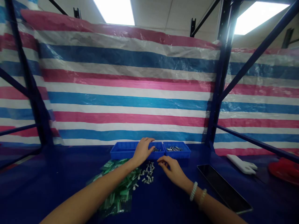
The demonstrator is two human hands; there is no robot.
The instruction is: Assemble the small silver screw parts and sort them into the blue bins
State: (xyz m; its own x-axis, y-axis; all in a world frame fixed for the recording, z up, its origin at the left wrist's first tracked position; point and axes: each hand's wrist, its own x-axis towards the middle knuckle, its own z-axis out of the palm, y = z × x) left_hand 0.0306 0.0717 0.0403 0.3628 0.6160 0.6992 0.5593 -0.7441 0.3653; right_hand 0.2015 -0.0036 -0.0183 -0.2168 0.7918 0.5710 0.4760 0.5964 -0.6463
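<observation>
My left hand (143, 151) reaches over the blue plastic bins, thumb and forefinger apart above the middle bin (161, 153), where small metal parts lie. No object shows between those fingers. My right hand (172, 169) hovers low over the table in front of the bins, its fingers curled in and thumb close to the fingertips; whatever they pinch, if anything, is too small to make out. Between the hands lies a loose group of small silvery metal fasteners (147, 178). Under my left forearm is a heap of small clear packets with green markings (116, 189).
A longer blue bin (125, 152) stands left, and a bin with metal pieces (177, 153) right. A dark-screened phone or tablet (224, 186), a white device (241, 164) and a red object (285, 170) lie farther right. Blue posts (217, 93) frame the striped sheet (130, 102).
</observation>
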